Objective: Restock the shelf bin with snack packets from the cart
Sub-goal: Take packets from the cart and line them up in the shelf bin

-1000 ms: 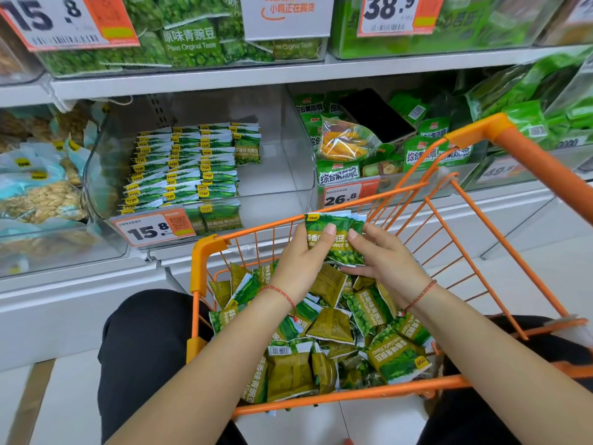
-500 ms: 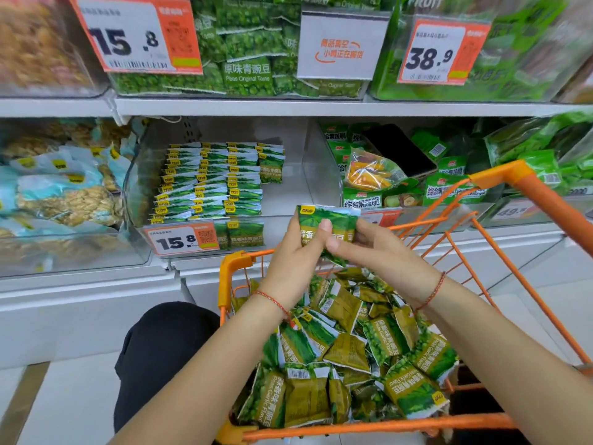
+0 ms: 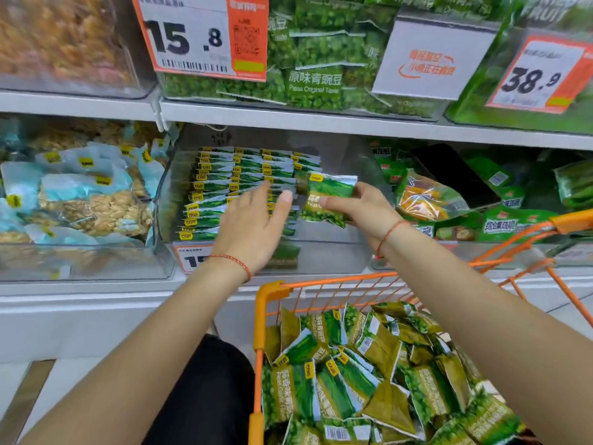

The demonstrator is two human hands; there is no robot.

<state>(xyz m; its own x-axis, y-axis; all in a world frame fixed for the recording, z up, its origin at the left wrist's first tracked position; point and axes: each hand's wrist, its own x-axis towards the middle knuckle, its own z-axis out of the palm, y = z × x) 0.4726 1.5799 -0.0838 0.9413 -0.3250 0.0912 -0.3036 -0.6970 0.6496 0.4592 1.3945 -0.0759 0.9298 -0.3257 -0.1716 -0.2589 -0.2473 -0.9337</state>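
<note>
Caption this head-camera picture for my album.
Right hand brings green snack packets to the shelf bin; left hand open.

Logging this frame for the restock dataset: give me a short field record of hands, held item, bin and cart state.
left hand: left hand open, fingers spread, over the packet rows in the clear shelf bin
right hand: right hand pinching a small stack of green pea packets, exact count unclear
held stack position: at the bin's right side, next to the filled rows
bin state: rows on the left, right part bare
cart: orange cart below, loose green pea packets piled inside
bin price tag: partly hidden by the left wrist
</note>
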